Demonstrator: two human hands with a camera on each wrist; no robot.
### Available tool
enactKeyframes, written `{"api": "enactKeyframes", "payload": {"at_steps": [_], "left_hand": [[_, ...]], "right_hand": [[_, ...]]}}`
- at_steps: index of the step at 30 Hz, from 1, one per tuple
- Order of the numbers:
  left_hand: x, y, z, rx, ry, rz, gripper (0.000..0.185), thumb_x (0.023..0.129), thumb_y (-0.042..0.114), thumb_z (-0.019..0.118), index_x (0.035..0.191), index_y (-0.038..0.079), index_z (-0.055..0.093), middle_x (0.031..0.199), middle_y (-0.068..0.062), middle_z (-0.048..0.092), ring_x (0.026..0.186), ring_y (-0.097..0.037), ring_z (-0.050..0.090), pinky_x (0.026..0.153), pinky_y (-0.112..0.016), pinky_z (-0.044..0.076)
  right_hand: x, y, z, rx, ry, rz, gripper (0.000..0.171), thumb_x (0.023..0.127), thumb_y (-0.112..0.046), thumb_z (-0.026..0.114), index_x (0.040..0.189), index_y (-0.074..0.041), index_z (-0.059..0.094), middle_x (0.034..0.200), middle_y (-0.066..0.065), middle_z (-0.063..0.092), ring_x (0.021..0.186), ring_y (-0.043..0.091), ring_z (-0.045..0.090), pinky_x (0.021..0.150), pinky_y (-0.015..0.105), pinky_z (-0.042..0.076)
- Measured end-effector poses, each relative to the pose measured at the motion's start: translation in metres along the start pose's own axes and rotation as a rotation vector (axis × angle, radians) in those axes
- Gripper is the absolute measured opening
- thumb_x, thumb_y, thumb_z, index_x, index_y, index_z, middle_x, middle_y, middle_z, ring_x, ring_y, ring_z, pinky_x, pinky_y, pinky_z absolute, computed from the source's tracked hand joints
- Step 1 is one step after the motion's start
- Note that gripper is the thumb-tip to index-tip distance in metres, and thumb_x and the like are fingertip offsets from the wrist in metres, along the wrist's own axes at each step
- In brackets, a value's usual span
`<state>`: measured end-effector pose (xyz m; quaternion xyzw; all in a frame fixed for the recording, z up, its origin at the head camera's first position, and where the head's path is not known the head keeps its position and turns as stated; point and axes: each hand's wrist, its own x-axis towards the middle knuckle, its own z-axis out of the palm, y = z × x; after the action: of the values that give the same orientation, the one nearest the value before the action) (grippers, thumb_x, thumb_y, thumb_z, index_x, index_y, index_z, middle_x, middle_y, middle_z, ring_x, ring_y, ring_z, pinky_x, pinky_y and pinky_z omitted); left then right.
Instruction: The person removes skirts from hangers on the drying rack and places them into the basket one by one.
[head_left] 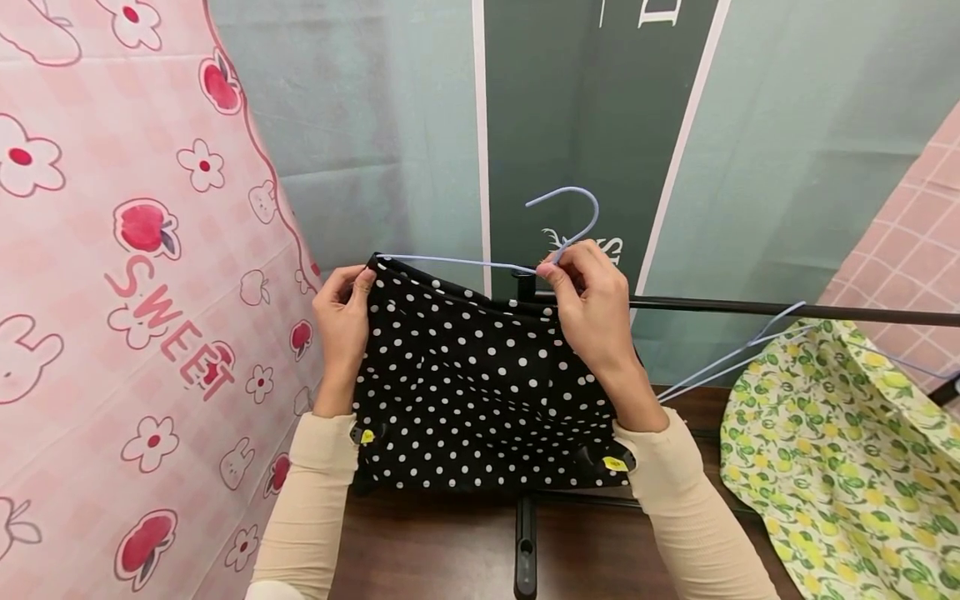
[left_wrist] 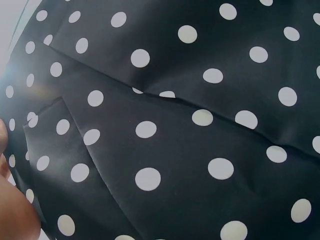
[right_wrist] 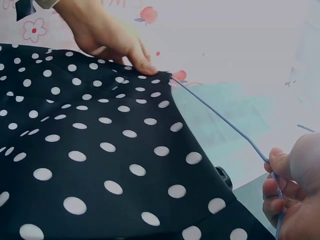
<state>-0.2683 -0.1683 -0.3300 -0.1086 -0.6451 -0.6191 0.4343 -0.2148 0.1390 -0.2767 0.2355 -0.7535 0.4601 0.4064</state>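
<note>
Black polka-dot cloth point(head_left: 480, 392) draped over the dark rack bar point(head_left: 787, 310), under a blue wire hanger point(head_left: 570, 218). Left hand point(head_left: 343, 317), fingers pinched on the cloth's corner at the hanger's end. Right hand point(head_left: 592, 302), fingers clamped on the hanger's neck.

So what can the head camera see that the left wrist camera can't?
Only the head view shows both hands: the left hand pinching the corner of the polka-dot cloth, the right hand gripping the blue wire hanger, plus the pink curtain, the black rail and the lemon-print cloth. Only the left wrist view shows the cloth's folds and creases up close. Both show the black cloth with white dots.
</note>
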Motion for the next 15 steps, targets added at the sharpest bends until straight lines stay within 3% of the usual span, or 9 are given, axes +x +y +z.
{"api": "enactKeyframes", "payload": {"at_steps": [15], "left_hand": [[0.0037,-0.0030,0.0003,0.032,0.079,-0.036,0.018,0.100,0.000,0.072,0.101,-0.018,0.070,0.078,0.019,0.064,0.066,0.003,0.049,0.066,-0.014,0.039]], "right_hand": [[-0.0013,0.0022,-0.0068,0.053,0.029,0.043,0.014,0.100,-0.009,0.075,0.095,0.004,0.072,0.101,0.014,0.070,0.071,0.008,0.051,0.066,0.016,0.041]]}}
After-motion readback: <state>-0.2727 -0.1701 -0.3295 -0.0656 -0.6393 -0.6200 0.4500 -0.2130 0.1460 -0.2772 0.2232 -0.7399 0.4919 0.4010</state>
